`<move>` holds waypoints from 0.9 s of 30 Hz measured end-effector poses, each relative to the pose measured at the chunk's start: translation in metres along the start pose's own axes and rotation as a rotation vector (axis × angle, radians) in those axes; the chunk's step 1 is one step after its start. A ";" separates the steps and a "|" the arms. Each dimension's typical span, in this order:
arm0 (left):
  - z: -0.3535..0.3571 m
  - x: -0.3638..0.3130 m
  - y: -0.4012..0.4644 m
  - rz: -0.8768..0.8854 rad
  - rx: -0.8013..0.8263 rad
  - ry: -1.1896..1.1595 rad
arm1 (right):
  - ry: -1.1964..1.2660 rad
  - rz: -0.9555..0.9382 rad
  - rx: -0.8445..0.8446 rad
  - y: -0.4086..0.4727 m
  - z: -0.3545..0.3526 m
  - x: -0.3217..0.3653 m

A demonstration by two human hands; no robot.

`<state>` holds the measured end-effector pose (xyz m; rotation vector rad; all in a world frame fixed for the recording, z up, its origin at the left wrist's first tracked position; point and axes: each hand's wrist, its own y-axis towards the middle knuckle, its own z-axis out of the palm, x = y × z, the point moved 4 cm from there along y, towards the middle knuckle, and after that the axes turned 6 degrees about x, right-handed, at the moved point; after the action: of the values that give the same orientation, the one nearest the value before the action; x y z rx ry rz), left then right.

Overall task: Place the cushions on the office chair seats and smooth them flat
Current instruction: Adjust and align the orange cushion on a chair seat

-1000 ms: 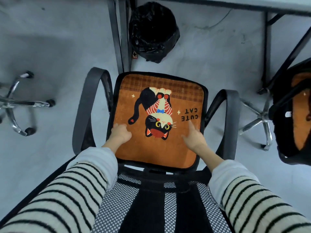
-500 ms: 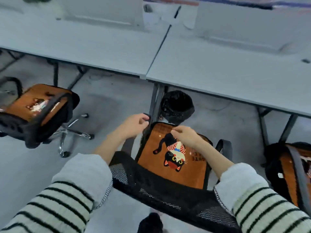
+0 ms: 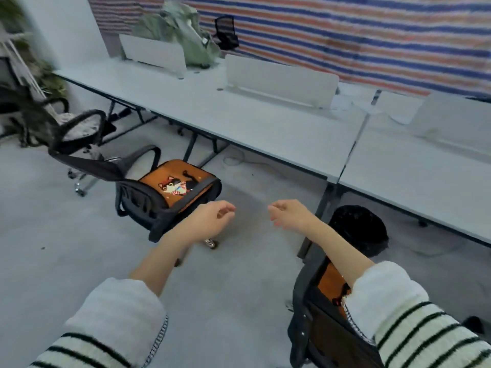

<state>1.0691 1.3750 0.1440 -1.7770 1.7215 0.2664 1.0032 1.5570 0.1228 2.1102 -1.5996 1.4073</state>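
An orange cushion (image 3: 178,181) with a black cat picture lies flat on a black chair (image 3: 148,205) by the table (image 3: 265,123). The left hand (image 3: 212,219) and right hand (image 3: 288,212) hang above the floor, each grip loose and holding nothing.

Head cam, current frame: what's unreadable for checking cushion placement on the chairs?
- Orange cat-print cushion on the near black mesh chair: mostly hidden by the right forearm and chair back; flatness unknown.
- Far-left black office chair: motion-blurred, seat covering unclear.
- Small black chair by the striped tarp wall: too small, seat hidden.
- Orange cushion on the left chair: near edge hidden by an armrest.
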 end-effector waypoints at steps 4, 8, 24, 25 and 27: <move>-0.082 0.085 0.002 -0.024 0.001 0.049 | 0.078 -0.019 0.019 0.069 0.059 0.088; -0.152 0.155 0.015 -0.035 -0.048 0.041 | 0.152 0.010 0.068 0.121 0.108 0.155; -0.301 0.353 0.229 -0.127 0.108 0.102 | 0.350 0.206 0.094 0.413 0.162 0.233; -0.306 0.366 0.247 -0.147 0.166 0.120 | 0.377 0.245 0.087 0.432 0.165 0.234; -0.310 0.389 0.277 -0.171 0.257 0.136 | 0.415 0.320 0.079 0.461 0.170 0.234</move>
<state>0.7643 0.8970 0.0834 -1.7689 1.6011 -0.1463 0.7263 1.1009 0.0171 1.4997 -1.7725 1.8817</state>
